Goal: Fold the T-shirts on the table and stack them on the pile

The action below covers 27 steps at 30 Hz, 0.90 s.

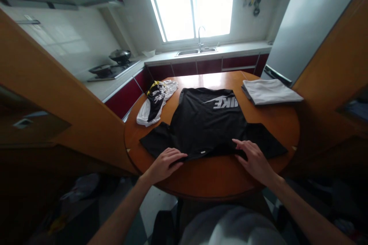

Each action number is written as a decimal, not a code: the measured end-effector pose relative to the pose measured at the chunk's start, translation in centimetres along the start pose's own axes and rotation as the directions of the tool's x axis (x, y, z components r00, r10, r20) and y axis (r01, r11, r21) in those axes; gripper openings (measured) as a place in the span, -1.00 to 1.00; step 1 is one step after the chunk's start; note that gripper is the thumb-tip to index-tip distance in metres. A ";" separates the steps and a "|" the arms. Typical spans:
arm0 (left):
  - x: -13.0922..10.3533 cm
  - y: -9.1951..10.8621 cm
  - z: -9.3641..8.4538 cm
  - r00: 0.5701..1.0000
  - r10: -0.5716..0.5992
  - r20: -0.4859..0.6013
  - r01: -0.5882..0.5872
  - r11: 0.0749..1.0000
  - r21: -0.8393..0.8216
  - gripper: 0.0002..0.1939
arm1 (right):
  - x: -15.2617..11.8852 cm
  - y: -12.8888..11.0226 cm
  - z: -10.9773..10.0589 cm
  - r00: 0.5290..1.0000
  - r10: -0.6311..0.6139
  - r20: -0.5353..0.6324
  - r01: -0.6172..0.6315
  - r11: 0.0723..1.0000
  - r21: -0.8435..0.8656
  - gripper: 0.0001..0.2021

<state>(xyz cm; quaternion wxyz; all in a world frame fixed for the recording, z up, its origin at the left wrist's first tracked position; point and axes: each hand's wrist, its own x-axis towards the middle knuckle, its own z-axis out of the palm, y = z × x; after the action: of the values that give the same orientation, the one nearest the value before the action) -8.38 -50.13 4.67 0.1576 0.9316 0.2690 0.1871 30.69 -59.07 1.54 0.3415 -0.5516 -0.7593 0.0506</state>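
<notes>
Black shirt [205, 126], short sleeves [266, 141], laid out mostly flat on round wooden tabletop [198, 183]. Neck end nearest the person, small white tag [202, 152] showing there; hem toward window. Sleeves angled out both sides. White NIKE print [225, 102] upside down, far right area. Light wrinkles.

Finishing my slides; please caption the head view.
Hands at the near edge of a black Nike T-shirt spread on a wooden table.
</notes>
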 end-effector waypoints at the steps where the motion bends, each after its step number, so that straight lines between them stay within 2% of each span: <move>1: -0.1 0.2 0.0 1.000 0.010 -0.002 -0.010 1.000 -0.009 -0.75 | 0.1 0.2 -0.2 1.000 -0.010 -0.002 0.010 1.000 0.021 -0.69; 3: -0.3 0.6 -0.2 1.000 0.019 -0.008 -0.019 0.999 -0.036 -0.76 | 0.0 0.6 -1.0 0.998 -0.060 0.036 0.057 0.995 0.077 -0.78; 5: -0.4 1.2 -0.4 1.000 0.004 0.016 -0.003 0.998 -0.064 -0.74 | -0.4 0.8 -2.2 0.983 -0.122 0.139 0.102 0.984 0.144 -0.76; 9: -0.9 2.3 -0.8 0.982 -0.007 0.189 0.026 0.995 -0.100 -0.76 | -1.7 0.1 -4.9 0.894 -0.168 0.415 0.088 0.975 0.206 -0.77; 11: -1.0 2.2 -0.9 0.978 -0.013 0.209 0.038 0.992 -0.117 -0.74 | -1.9 -0.2 -5.7 0.875 -0.157 0.458 0.057 0.973 0.224 -0.83; 12: -0.9 1.8 -0.9 0.984 -0.037 0.173 0.058 0.991 -0.119 -0.73 | -1.7 -0.2 -5.8 0.891 -0.140 0.433 0.042 0.973 0.228 -0.83; 14: -0.5 0.4 -1.0 0.991 -0.128 0.025 0.130 0.986 -0.105 -0.72 | -0.8 0.7 -5.6 0.954 -0.061 0.292 0.004 0.981 0.192 -0.77; 15: -0.2 -0.5 -0.9 0.983 -0.174 -0.056 0.169 0.982 -0.088 -0.70 | -0.3 1.5 -5.2 0.981 -0.003 0.196 -0.025 0.989 0.143 -0.73; 17: 0.3 -2.6 -0.8 0.957 -0.236 -0.167 0.236 0.972 -0.024 -0.67 | 0.4 3.9 -4.3 0.994 0.105 0.029 -0.105 0.994 -0.001 -0.67; 19: 0.4 -4.4 -0.4 0.943 -0.282 -0.177 0.300 0.951 0.079 -0.61 | 0.4 6.5 -3.2 0.983 0.182 -0.035 -0.185 0.969 -0.161 -0.59; 22: -0.8 -6.0 0.5 0.906 -0.410 -0.105 0.423 0.881 0.210 -0.46 | -1.2 9.6 -2.1 0.956 0.292 -0.026 -0.282 0.894 -0.349 -0.45; 25: -2.6 -6.4 1.4 0.855 -0.513 -0.075 0.516 0.824 0.234 -0.42 | -3.0 10.8 -2.0 0.935 0.355 -0.014 -0.330 0.853 -0.404 -0.42; 27: -3.1 -6.3 1.4 0.838 -0.535 -0.111 0.546 0.811 0.212 -0.42 | -3.1 10.7 -2.5 0.921 0.387 -0.049 -0.375 0.846 -0.379 -0.43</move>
<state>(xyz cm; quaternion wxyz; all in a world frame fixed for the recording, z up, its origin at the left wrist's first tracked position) -12.99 -47.07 0.10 0.0864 0.8240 0.5463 0.1229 41.22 -58.41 -2.85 0.1999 -0.7461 -0.6347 -0.0232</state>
